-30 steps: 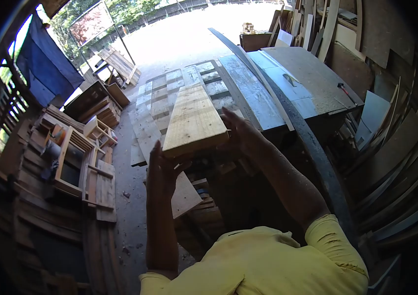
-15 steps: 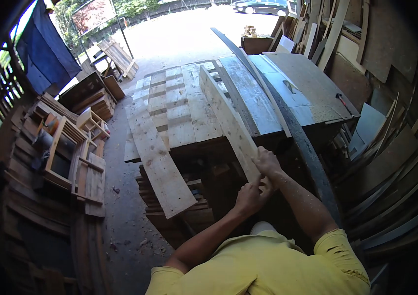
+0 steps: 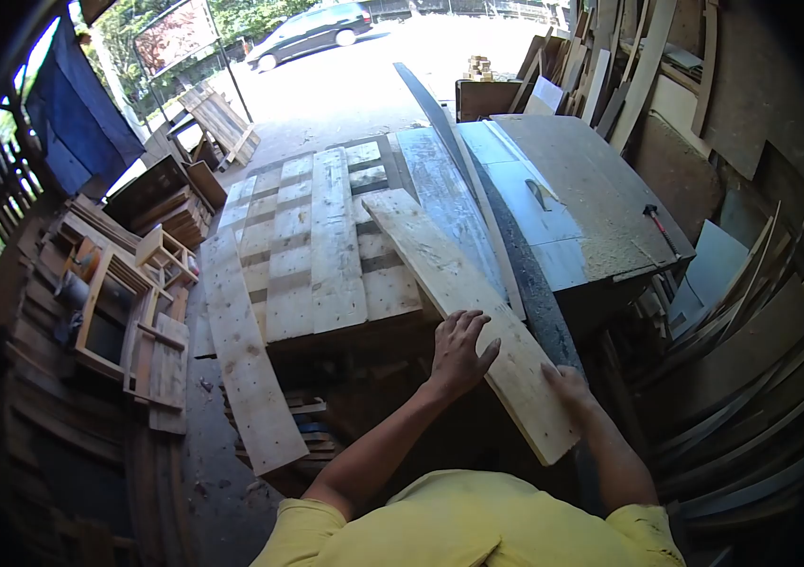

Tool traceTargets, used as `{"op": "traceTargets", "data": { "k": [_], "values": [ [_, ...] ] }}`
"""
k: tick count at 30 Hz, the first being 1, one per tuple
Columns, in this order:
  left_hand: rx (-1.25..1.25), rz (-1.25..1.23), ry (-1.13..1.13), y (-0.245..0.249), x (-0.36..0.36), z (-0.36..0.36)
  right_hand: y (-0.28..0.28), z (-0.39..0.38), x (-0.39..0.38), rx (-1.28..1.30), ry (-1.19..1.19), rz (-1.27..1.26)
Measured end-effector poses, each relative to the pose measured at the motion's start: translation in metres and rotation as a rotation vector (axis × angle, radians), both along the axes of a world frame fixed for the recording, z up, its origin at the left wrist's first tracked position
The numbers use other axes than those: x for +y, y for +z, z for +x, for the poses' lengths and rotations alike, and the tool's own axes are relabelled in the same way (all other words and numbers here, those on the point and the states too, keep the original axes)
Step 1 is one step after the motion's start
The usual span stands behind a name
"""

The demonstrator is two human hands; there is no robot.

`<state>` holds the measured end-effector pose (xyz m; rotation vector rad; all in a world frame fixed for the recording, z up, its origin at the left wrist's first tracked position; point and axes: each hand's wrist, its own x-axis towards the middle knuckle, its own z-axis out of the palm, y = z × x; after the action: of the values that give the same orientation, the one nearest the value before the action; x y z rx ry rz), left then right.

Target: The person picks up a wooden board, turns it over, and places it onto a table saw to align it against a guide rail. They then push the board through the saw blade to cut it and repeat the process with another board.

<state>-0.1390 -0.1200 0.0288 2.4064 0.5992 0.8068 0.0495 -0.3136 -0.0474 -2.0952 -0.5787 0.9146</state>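
Note:
A long, pale wooden plank point(image 3: 477, 293) lies at a slant, broad face up, its far end over the workbench and its near end out over the front edge. My right hand point(image 3: 567, 386) grips the plank's right edge close to the near end, thumb on top and the other fingers hidden beneath. Against the left edge rests my left hand point(image 3: 459, 352), fingers spread and reaching onto the upper face. To the left, several pale boards point(image 3: 337, 236) lie side by side on the bench, and one board point(image 3: 249, 354) sticks out over its front edge.
A long dark strip point(image 3: 517, 246) crosses the bench beside a pale blue panel point(image 3: 454, 194). On the brown panel at right lies a red-handled hammer point(image 3: 657, 227). Wood offcuts point(image 3: 752, 312) lean along the right wall; small wooden frames point(image 3: 118, 312) stand left.
The plank has turned from its edge to broad face up and come nearer and rightward. My left hand has opened and shifted up along its left edge. A car outside moved left.

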Motion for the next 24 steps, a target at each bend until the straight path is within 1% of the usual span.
{"op": "traceTargets", "data": {
  "k": [1,2,4,5,7,8,9,11,12,13,14,15,16,17,19,20,22,24],
  "values": [
    [0.061,0.12,-0.004,-0.004,0.0,0.02,0.002,0.012,-0.022,-0.082,0.013,-0.024],
    [0.064,0.115,-0.015,-0.009,-0.003,0.04,0.001,0.025,-0.045,-0.163,0.023,-0.05],
    [0.261,0.207,-0.098,-0.021,-0.016,0.081,-0.007,0.045,-0.093,-0.23,-0.014,-0.059],
    [0.262,0.205,-0.114,-0.027,-0.023,0.101,-0.007,0.051,-0.115,-0.23,-0.046,-0.061],
    [0.399,0.229,-0.294,-0.042,-0.042,0.137,-0.012,0.06,-0.161,-0.224,-0.095,-0.072],
    [0.396,0.264,-0.364,-0.053,-0.05,0.153,-0.018,0.066,-0.182,-0.289,-0.111,-0.072],
    [0.398,0.264,-0.377,-0.06,-0.06,0.168,-0.023,0.07,-0.201,-0.35,-0.125,-0.073],
    [0.407,0.311,-0.561,-0.069,-0.077,0.194,-0.026,0.074,-0.226,-0.383,-0.182,-0.064],
    [0.418,0.324,-0.606,-0.071,-0.084,0.205,-0.031,0.074,-0.239,-0.419,-0.229,-0.054],
    [0.419,0.325,-0.61,-0.076,-0.09,0.216,-0.052,0.078,-0.253,-0.417,-0.233,-0.055],
    [0.396,0.33,-0.645,-0.084,-0.095,0.226,-0.088,0.086,-0.271,-0.52,-0.267,-0.05],
    [0.373,0.336,-0.681,-0.09,-0.098,0.234,-0.092,0.087,-0.272,-0.622,-0.301,-0.046],
    [0.406,0.352,-0.702,-0.095,-0.098,0.241,-0.093,0.09,-0.274,-0.621,-0.306,-0.047],
    [0.407,0.354,-0.706,-0.1,-0.096,0.247,-0.095,0.093,-0.275,-0.593,-0.283,-0.082],
    [0.508,0.326,-0.747,-0.113,-0.09,0.256,-0.085,0.094,-0.263,-0.561,-0.264,-0.118],
    [0.51,0.327,-0.751,-0.121,-0.087,0.256,-0.086,0.096,-0.259,-0.552,-0.253,-0.096],
    [0.433,0.323,-0.741,-0.133,-0.08,0.255,-0.079,0.102,-0.25,-0.544,-0.242,-0.075],
    [0.431,0.318,-0.735,-0.142,-0.072,0.26,-0.07,0.11,-0.242,-0.473,-0.219,-0.146]
  ]
}}
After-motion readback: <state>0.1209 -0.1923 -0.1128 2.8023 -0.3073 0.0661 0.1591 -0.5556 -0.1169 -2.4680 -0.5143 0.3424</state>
